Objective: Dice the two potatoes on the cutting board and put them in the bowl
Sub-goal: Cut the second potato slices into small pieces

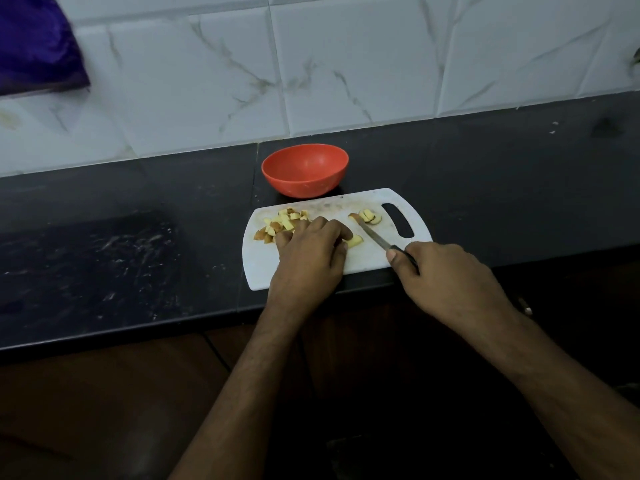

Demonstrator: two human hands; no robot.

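Head view. No brand, label or writing can be read on any item.

A white cutting board (301, 271) lies on the dark table (104, 258), its handle slot toward the right, its near edge close to the table's front edge. Just behind the board stands an orange bowl (304, 169), with nothing visible inside it.

The left hand (308, 258) lies palm down on the board with fingers curled, pressing on a potato piece (354, 240); only a pale yellow end of that piece shows past the fingers, the remainder is covered by the hand. Whether the fingers grip it or merely hold it down cannot be told.

The right hand (450, 278) is closed around the dark handle of a knife (375, 237). The handle is mostly hidden in the fist. The blade runs up and to the left, its tip at a small group of cut pieces (369, 216) near the handle slot.

A pile of diced potato (282, 221), yellow flesh with brown skin, sits on the left part of the board, touching the left fingertips; part of it is hidden behind them.

White marbled wall tiles (346, 64) stand behind the table. A purple object (34, 46) at top left is cut off by the frame and blurred; its nature cannot be made out. The area below the table edge is dark.
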